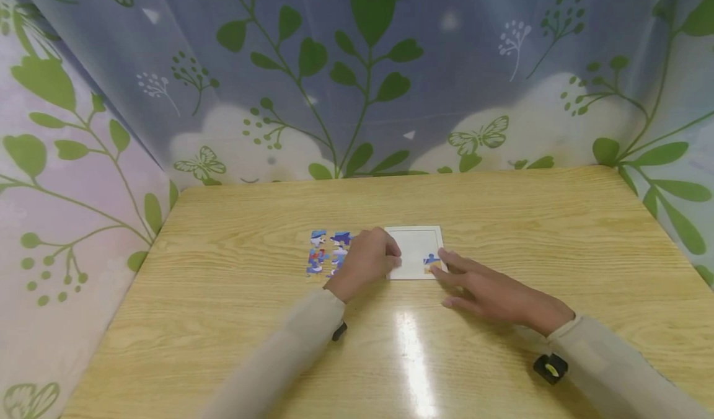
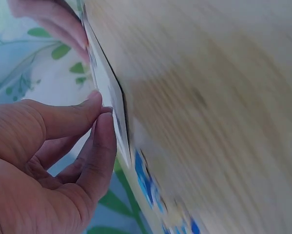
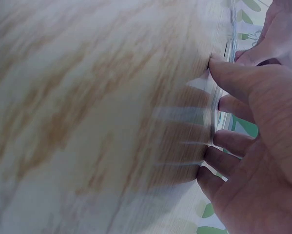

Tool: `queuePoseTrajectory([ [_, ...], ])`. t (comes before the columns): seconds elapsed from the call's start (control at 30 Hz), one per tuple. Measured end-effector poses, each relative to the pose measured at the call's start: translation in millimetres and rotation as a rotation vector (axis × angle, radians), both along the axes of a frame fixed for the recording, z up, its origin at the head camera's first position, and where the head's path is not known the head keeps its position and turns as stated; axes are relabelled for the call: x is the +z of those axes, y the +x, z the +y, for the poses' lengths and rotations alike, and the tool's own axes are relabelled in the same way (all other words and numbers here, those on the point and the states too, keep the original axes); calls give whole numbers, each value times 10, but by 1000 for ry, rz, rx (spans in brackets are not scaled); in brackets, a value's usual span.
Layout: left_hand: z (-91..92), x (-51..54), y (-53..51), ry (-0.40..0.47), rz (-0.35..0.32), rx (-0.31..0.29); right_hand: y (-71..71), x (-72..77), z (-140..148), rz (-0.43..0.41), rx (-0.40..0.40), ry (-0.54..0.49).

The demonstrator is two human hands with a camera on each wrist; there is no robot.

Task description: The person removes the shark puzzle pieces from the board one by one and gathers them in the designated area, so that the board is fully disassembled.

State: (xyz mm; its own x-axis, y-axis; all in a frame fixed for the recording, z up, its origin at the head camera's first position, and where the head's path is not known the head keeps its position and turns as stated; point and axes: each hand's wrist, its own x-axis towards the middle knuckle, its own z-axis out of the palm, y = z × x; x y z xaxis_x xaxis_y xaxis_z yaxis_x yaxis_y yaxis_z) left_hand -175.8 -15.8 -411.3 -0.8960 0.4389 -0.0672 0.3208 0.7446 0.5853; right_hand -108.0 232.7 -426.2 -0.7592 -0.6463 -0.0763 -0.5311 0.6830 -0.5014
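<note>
A white square puzzle tray (image 1: 409,239) with a thin line round its border lies flat on the table. One blue and orange puzzle piece (image 1: 431,264) sits in its lower right corner. Over the tray's left side, my left hand (image 1: 366,261) pinches a small puzzle piece between thumb and fingertips; the fingers cover most of it. My right hand (image 1: 491,292) has its fingers spread, the fingertips resting at the tray's right edge and on the table beside it. Several loose puzzle pieces (image 1: 317,255) lie left of the tray, partly hidden by my left hand.
The wooden table (image 1: 234,332) carries a bright light reflection in front of the tray. A curtain (image 1: 346,97) with leaves and butterflies hangs along the back and sides. Dark wrist devices (image 1: 550,368) sit at both sleeves.
</note>
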Motion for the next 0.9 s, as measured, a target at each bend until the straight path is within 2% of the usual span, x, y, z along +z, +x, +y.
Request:
queuePoseTrajectory([
  [0.17, 197, -19, 30, 13, -22, -27, -4, -10, 2, 14, 8, 3],
  [0.33, 313, -35, 41, 21, -25, -33, -2, -7, 0, 4, 6, -6],
  [0.53, 392, -54, 37, 41, -31, -40, -2, 1, -4, 6, 8, -3],
  [0.9, 426, -66, 34, 82, -83, 10, -2, -14, 2, 22, 7, -3],
])
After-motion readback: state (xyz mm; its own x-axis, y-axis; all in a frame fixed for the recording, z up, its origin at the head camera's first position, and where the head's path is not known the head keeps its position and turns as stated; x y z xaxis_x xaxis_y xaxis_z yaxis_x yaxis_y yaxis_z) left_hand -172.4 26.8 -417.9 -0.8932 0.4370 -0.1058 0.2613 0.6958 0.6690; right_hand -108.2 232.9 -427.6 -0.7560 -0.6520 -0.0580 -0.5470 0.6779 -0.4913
